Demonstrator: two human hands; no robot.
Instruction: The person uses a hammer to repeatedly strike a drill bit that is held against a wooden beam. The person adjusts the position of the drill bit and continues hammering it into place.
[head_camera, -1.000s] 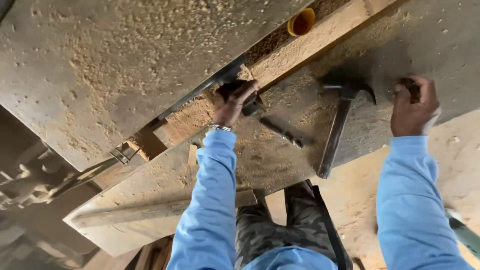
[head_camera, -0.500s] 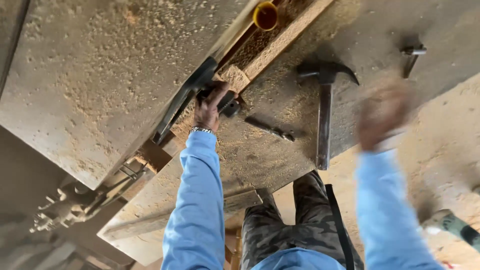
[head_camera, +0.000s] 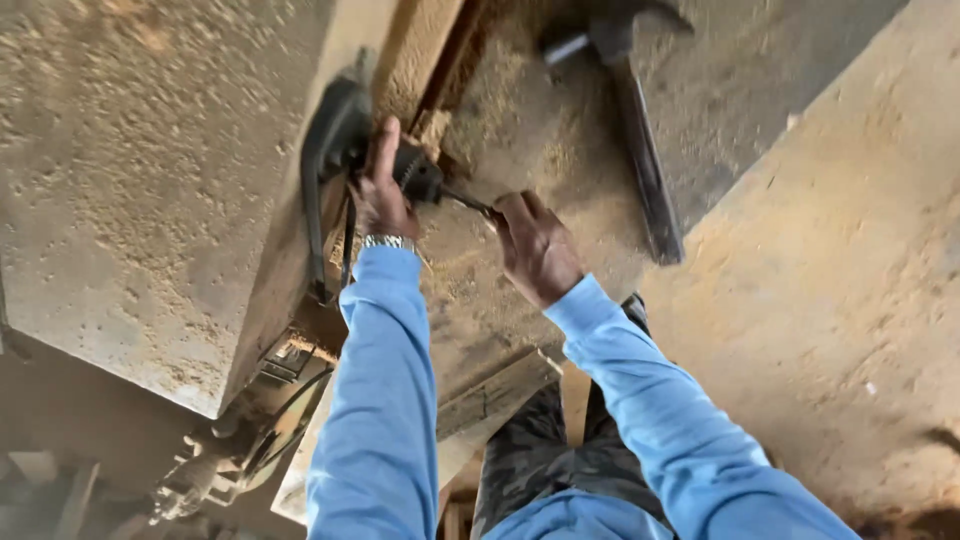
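Left hand (head_camera: 380, 195) grips the dark round chuck of a black power drill (head_camera: 335, 150); right hand (head_camera: 535, 245) pinches its thin metal bit (head_camera: 465, 203), over the sawdust-covered wooden workbench (head_camera: 520, 130), a steel claw hammer (head_camera: 630, 110) nearby.

Rough, sawdust-dusted wooden bench (head_camera: 150, 180) — matt

A dark, round drill chuck (head_camera: 418, 176) is sitting against the sawdust-covered bench near a black handle (head_camera: 325, 160), while a thin metal key or bit (head_camera: 468, 203) is projecting from its right side, slanting slightly nearer.
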